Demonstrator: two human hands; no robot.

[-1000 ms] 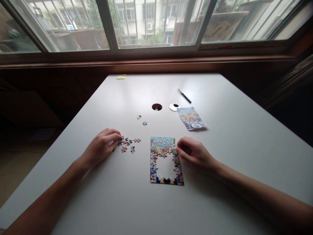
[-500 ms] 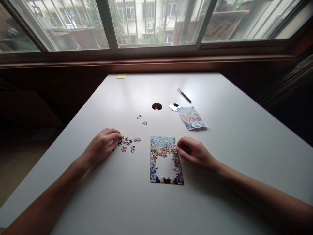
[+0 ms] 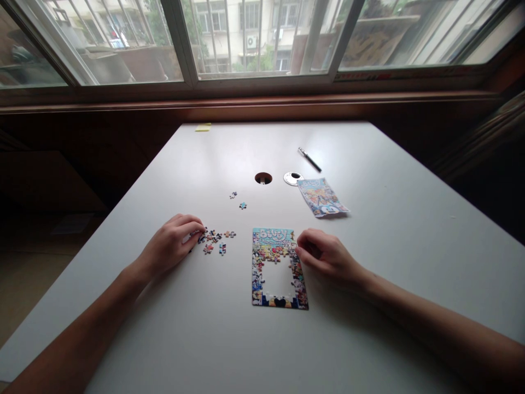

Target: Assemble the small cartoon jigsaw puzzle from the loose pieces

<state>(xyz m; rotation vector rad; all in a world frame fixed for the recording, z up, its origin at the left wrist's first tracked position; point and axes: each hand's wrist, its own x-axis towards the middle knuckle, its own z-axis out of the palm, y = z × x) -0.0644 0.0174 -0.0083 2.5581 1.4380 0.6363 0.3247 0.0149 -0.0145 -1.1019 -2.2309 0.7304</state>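
1. Your left hand [image 3: 174, 241] bends over small multicoloured jigsaw pieces [image 3: 213, 237]; I can't tell if its fingers pinch one.
2. Your right hand [image 3: 322, 253] curls, thumb near forefinger, at the right edge of the rectangular, colourful, part-built puzzle [image 3: 276, 251]; pinching unclear.
3. Both lie well inside the white tabletop [image 3: 197, 339], a gap between.
4. The puzzle's title seems to read "Bluey".

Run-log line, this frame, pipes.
left hand: at loose pieces | right hand: at edge of puzzle | puzzle centre: unfilled | picture sheet: on table
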